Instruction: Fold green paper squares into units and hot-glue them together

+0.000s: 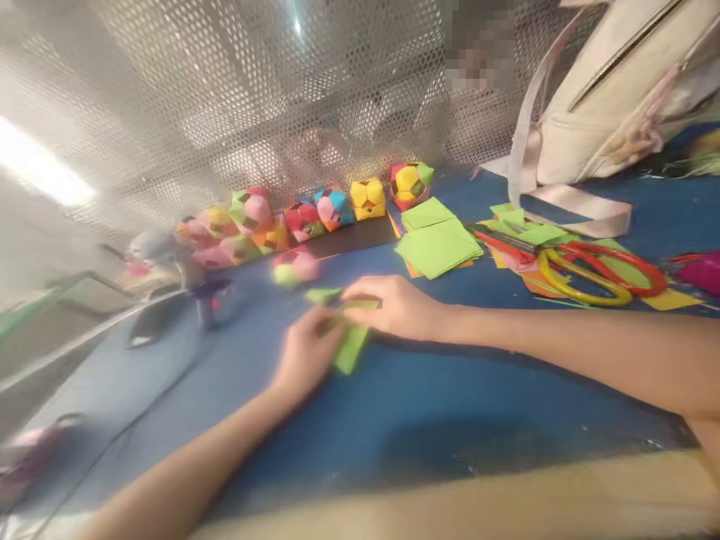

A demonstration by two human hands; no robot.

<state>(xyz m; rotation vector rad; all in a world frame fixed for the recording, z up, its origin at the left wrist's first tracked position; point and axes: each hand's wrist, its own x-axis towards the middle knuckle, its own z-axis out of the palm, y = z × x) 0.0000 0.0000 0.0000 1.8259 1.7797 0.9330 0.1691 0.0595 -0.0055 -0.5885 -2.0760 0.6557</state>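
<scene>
Both hands meet over the blue table (450, 390), around a folded piece of green paper (352, 348). My left hand (309, 349) is closed on the paper from the near left, its fingers blurred. From the right, my right hand (394, 306) grips the same paper near its upper part, thumb and fingers curled. Another green folded piece (322, 295) shows just beyond the fingertips; whether it joins the held paper I cannot tell. A pink and green paper ball (296, 268) sits a little past the hands. Close behind my right hand lies a stack of green paper squares (439, 244).
Several colourful folded-paper balls (368, 198) line the back by a perforated metal panel (270, 97). Scissors (596, 274) with red and yellow handles lie on paper scraps at right. A cream bag (607, 97) with a strap stands behind. A blurred small device (208, 300) stands left.
</scene>
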